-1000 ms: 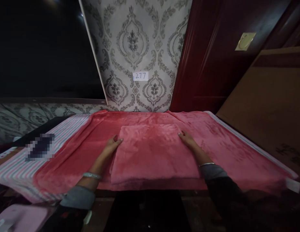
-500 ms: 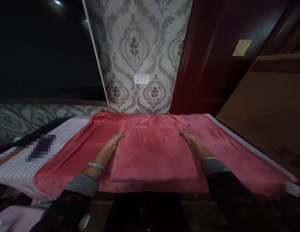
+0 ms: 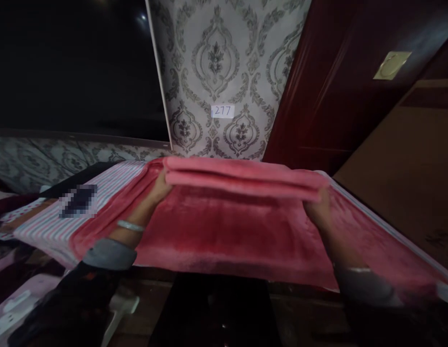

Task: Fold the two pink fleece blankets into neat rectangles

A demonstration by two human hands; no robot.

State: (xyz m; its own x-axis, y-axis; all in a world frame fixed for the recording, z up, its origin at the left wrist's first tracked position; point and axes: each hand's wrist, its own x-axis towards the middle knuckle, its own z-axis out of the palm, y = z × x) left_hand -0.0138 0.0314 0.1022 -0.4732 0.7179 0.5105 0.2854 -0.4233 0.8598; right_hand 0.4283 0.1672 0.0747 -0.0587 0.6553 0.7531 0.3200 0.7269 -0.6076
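A thick pink plush blanket [image 3: 231, 174], folded in layers, is raised with its folded edge facing me. My left hand [image 3: 161, 187] is closed on its left end, the fingers mostly hidden behind the fold. At the right end my right hand [image 3: 318, 208], blurred by motion, grips the same folded blanket from below. Under it lies a spread-out pink plush cloth [image 3: 224, 231], rumpled on its left and right sides. A striped cloth [image 3: 112, 188] shows beneath that on the left.
A large dark screen [image 3: 75, 67] stands at the back left. Behind the table is patterned wallpaper [image 3: 242, 62] with a paper label [image 3: 223, 111] reading 277. A dark red door panel [image 3: 318, 86] and a cardboard box [image 3: 401, 159] bound the right. A blurred-out dark item [image 3: 78, 201] lies on the stripes.
The folded blanket, flat between my hands before, is now lifted and tilted up toward the wall. Both hands have moved up and farther apart, and the view has shifted slightly.
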